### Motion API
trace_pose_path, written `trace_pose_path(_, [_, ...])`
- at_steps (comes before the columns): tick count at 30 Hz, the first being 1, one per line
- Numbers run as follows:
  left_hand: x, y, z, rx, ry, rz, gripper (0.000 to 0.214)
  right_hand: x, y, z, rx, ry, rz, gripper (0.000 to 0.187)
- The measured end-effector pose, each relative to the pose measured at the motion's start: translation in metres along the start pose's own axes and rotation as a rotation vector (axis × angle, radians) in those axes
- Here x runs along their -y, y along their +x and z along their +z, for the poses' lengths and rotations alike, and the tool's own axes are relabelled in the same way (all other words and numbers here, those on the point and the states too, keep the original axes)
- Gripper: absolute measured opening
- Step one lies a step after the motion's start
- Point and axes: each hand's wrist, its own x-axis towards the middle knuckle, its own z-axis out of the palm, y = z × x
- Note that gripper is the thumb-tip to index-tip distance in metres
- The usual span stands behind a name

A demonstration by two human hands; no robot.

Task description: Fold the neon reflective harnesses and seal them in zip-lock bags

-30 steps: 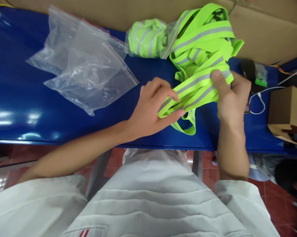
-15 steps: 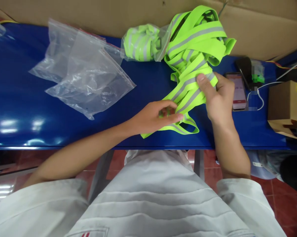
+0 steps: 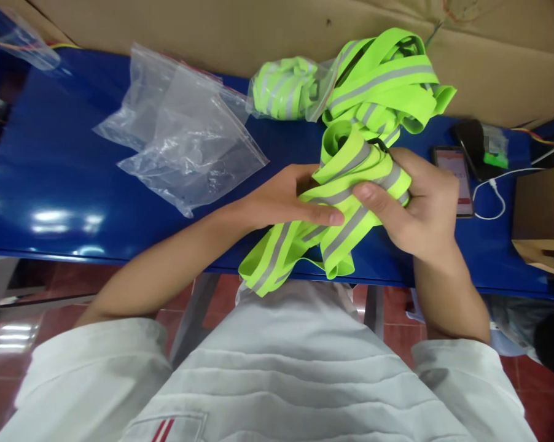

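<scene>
A neon-green reflective strap (image 3: 346,184) with grey stripes is bunched between both hands over the front of the blue table (image 3: 51,184). My left hand (image 3: 281,199) presses its fingers onto the folded strap from the left. My right hand (image 3: 415,202) wraps around the bundle, thumb on top. Loose ends of the strap hang over the table's front edge. Behind the hands lies a pile of the same green straps (image 3: 382,80). A clear bag stuffed with a green strap (image 3: 286,89) sits to the pile's left.
Empty clear plastic bags (image 3: 185,135) lie on the left half of the table. A phone (image 3: 454,178), a black device (image 3: 473,144) and a white cable (image 3: 493,196) sit at right, beside a cardboard box (image 3: 539,215). Cardboard sheets (image 3: 212,31) stand along the back.
Both hands have drawn together and gathered the stretched strap into a folded bundle. The strap's ends now hang over the table's front edge.
</scene>
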Motion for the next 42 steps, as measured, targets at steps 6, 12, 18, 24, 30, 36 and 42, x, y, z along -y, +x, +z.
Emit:
trace_pose_path(6, [0.001, -0.004, 0.010, 0.116, -0.181, -0.133, 0.055, 0.014, 0.005, 0.005, 0.049, -0.012, 0.006, 0.041])
trace_pose_path(12, [0.012, -0.008, 0.021, 0.232, -0.419, -0.277, 0.044, 0.006, 0.008, 0.008, 0.058, -0.050, 0.020, 0.039])
trace_pose_path(18, [0.014, -0.009, 0.016, 0.274, -0.405, -0.259, 0.030, -0.001, 0.007, 0.007, 0.050, 0.002, 0.062, 0.034])
trace_pose_path(24, [0.018, -0.006, 0.013, 0.357, -0.346, -0.256, 0.029, -0.024, 0.006, 0.019, 0.225, 0.611, 0.460, 0.034])
trace_pose_path(30, [0.023, -0.004, 0.007, 0.448, -0.295, -0.292, 0.029, -0.024, -0.001, 0.019, 0.174, 0.567, 0.446, 0.028])
trace_pose_path(36, [0.011, -0.003, -0.006, 0.312, 0.065, -0.100, 0.016, -0.029, -0.002, 0.023, 0.150, 0.499, 0.348, 0.028])
trace_pose_path(42, [0.008, -0.004, -0.010, 0.514, -0.086, -0.203, 0.026, -0.029, -0.001, 0.025, 0.288, 0.645, 0.498, 0.038])
